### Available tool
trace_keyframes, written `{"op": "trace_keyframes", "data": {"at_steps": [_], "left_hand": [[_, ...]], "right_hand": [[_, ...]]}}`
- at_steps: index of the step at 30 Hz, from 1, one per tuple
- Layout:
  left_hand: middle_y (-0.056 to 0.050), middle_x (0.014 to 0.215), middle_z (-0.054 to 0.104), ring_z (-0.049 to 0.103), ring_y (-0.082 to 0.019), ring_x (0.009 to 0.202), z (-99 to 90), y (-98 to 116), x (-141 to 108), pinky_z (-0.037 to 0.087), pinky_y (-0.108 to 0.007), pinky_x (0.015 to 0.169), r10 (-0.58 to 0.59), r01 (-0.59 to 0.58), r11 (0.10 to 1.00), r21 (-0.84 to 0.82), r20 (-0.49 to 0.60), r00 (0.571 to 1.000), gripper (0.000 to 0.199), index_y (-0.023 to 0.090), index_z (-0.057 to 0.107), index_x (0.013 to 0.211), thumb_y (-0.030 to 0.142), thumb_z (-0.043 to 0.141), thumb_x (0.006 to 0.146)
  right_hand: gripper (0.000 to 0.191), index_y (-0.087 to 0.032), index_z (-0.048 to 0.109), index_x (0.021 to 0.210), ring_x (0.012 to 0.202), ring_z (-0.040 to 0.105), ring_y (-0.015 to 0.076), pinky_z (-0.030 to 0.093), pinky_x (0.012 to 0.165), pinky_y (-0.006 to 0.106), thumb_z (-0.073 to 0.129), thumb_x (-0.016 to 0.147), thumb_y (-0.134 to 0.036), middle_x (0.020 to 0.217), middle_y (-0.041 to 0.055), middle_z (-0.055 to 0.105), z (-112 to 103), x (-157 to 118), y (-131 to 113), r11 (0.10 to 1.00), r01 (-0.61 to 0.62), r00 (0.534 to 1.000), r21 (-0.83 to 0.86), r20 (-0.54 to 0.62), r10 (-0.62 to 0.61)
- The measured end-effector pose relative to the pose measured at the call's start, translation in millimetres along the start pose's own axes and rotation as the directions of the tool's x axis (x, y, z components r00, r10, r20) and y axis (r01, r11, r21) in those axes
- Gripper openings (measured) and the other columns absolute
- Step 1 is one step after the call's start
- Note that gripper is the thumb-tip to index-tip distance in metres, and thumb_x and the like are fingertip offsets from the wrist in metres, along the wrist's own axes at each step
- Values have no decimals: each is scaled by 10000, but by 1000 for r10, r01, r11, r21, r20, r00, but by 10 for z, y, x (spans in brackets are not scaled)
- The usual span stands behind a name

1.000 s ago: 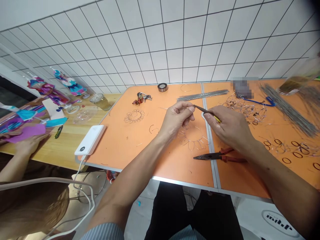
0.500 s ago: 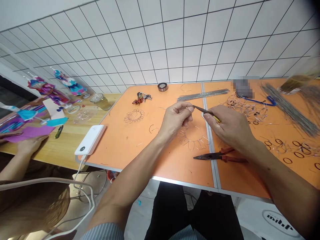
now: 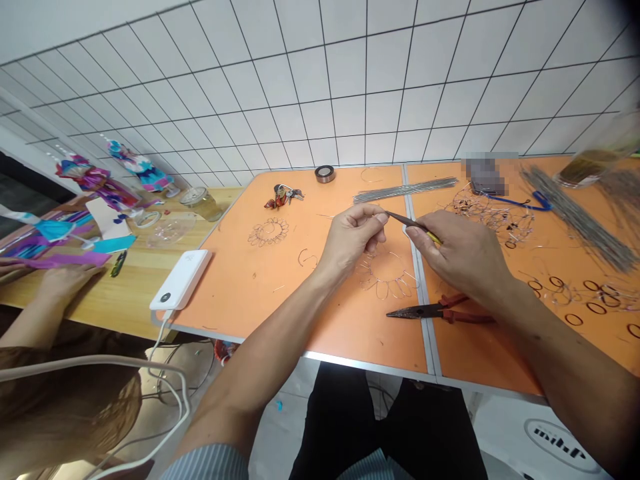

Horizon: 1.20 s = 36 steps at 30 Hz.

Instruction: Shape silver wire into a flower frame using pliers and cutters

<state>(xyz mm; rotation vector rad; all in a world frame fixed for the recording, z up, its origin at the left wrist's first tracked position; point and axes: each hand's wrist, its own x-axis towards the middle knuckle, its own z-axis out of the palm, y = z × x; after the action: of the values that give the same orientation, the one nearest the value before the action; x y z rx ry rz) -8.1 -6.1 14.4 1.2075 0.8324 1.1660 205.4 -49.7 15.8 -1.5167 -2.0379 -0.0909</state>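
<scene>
Our right hand (image 3: 463, 253), fingers gripping a pointed tool (image 3: 403, 220); our left hand (image 3: 351, 239), fingers pressed together at its tip.

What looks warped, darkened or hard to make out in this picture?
All in the head view: grid lines on the white tiled wall slant and fan out; the upper right corner is dark and blurred; pixel blocks mask a dark grey object; where the dark pointed tool nears the bare left hand, detail is too fine.
</scene>
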Motion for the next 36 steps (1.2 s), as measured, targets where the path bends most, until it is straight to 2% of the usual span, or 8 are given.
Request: {"op": "trace_keyframes", "data": {"at_steps": [8,13,16,19,22,29,33,36], "left_hand": [[2,737,781,687,-94,659,-83,-116,73,542,-228,673,24,-24,1000,-15,37,999,310,199,780,919,433,976,870],[-11,795,813,766,-115,763,-135,-172,130,599,-243,761,60,-54,996,-76,78,995,466,196,807,914,543,1068,746],[-11,805,818,782,-126,775,-170,-198,173,619,-255,774,71,-60,993,-104,111,991,526,199,807,915,587,1090,701],[-6,808,822,788,-127,777,-209,-226,217,624,-253,764,75,-56,990,-130,149,986,539,204,815,949,578,1103,688],[-4,804,823,785,-121,772,-236,-254,248,619,-241,739,76,-49,987,-154,171,982,536,203,822,968,553,1113,685],[9,764,809,770,-106,730,-220,-266,257,613,-224,713,44,-10,980,-198,171,984,560,187,794,891,543,1140,631],[-3,773,823,756,-99,691,-207,-267,253,607,-222,702,31,-2,982,-188,152,988,572,181,785,903,551,1133,638],[-15,801,839,758,-107,688,-212,-274,251,604,-232,703,48,-30,988,-154,120,992,544,183,776,940,525,1111,682]], "right_hand": [[352,-260,657,874,752,623,262,339,669,386,504,1097,-486,774,58,677,-69,17,-69,999,-48,997,20,63,47],[444,-268,483,713,601,464,199,319,636,381,532,1085,-506,616,4,496,-129,17,-115,975,-98,990,198,114,77],[476,-258,573,714,581,452,176,328,614,368,547,1098,-537,613,-6,514,-153,18,-115,927,-160,979,339,176,105],[515,-236,687,758,562,481,151,341,573,343,577,1107,-598,653,6,610,-159,20,-116,822,-265,945,505,304,118],[531,-220,723,780,497,435,116,300,499,310,628,1101,-632,640,6,619,-143,22,-125,640,-424,883,640,449,136],[537,-197,721,784,466,362,80,215,427,227,853,932,-696,601,-7,554,-59,38,-109,222,-652,755,725,648,99],[489,-200,731,805,468,349,80,214,403,216,888,922,-648,618,-7,559,12,43,-88,96,-689,725,719,684,81],[444,-195,743,845,507,462,105,308,430,228,838,987,-605,667,14,600,24,45,-70,88,-680,733,728,675,83]]}}
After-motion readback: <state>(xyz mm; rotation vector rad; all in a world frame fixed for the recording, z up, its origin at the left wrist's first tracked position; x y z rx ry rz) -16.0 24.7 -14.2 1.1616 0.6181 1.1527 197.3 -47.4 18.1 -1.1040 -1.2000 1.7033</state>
